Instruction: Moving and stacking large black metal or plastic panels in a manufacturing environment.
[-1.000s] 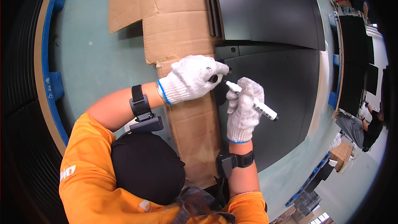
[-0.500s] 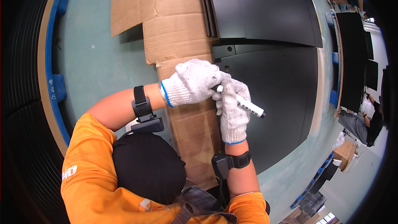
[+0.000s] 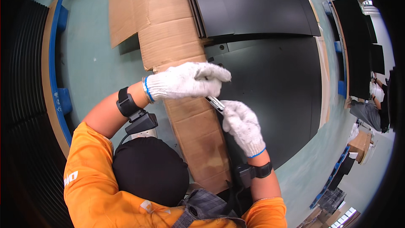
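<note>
A white marker pen with dark print slants between my two gloved hands, over the edge of the cardboard. My right hand, in a white knit glove, is closed around its lower end. The upper end disappears beneath my left hand, also gloved. The left hand's upper fingers stretch to the right while its lower part closes over the pen; exactly how they grip is hidden. Under and beyond the hands lie a dark flat panel and folded brown cardboard.
More dark panels are stacked at the far side. To the left, ribbed black sheets stand on a blue pallet. Another person is at dark sheets on the right. A brown box sits at the lower right.
My hands have drawn apart: the left moved left and the right moved down and slightly right. Less of the pen shows, and its dark lower end is now inside my right hand.
</note>
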The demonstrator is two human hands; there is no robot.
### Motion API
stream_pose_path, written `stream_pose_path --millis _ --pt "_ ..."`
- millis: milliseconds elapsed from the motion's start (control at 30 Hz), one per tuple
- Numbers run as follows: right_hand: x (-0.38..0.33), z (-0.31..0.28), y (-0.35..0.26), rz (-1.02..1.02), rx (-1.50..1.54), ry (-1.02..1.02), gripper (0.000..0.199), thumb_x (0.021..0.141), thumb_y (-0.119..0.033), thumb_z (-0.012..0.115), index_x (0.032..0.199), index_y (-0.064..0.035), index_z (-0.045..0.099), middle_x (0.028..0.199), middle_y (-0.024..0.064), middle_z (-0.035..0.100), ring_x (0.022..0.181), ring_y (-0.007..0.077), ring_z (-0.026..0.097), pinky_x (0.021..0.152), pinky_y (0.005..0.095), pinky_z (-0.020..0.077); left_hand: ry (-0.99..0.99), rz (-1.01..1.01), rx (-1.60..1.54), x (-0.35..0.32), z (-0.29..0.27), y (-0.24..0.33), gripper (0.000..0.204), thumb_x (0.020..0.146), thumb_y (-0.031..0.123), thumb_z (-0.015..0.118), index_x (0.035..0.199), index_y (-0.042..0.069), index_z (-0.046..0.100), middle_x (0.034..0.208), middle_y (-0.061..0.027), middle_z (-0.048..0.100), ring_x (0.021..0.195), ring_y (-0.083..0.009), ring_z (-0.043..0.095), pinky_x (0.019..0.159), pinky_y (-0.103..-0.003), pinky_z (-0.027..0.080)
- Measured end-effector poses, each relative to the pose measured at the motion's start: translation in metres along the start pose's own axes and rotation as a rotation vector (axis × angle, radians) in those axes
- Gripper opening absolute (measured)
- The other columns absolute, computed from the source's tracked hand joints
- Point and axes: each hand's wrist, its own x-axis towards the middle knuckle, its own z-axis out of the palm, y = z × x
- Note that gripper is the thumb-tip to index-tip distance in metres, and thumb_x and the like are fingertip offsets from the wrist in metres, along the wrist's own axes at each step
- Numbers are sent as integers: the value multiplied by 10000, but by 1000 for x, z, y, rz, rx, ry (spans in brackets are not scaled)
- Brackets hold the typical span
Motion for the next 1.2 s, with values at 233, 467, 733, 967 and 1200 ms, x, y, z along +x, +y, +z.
stream_pose_path --millis 233,467,733,967,1200 --pt "-6 35 26 -214 -134 71 217 931 -152 589 1060 19 628 800 57 631 673 138 563 647 276 482 84 173 -177 4 5 -13 497 1003 363 432 1315 -17 507 1269 -145 575 1145 -230 566 1022 -369 417" --pt "-14 35 28 -178 124 32 175 931 -100 569 1030 27 638 861 99 646 745 161 581 703 289 487 134 162 -53 -1 15 -11 500 1010 365 407 1310 -20 516 1284 -151 570 1194 -243 540 1056 -367 384" --pt "-13 43 55 -191 91 79 227 943 -202 571 1044 -7 631 828 103 658 686 192 610 676 316 492 72 162 62 6 18 3 461 997 342 454 1293 -2 534 1299 -134 559 1204 -242 529 1067 -360 365" --pt "-24 56 99 -424 -1011 52 430 925 -319 517 1225 -12 512 754 155 640 677 293 652 638 413 527 364 113 583 11 2 13 299 961 171 527 1208 19 598 1230 -137 592 1172 -226 545 983 -340 441" --pt "-24 66 98 -282 -1133 240 457 895 -298 572 1225 13 514 752 105 581 614 250 620 535 383 510 187 375 1040 25 10 -2 363 908 208 589 1221 23 584 1204 -167 586 1167 -329 527 1025 -415 401"
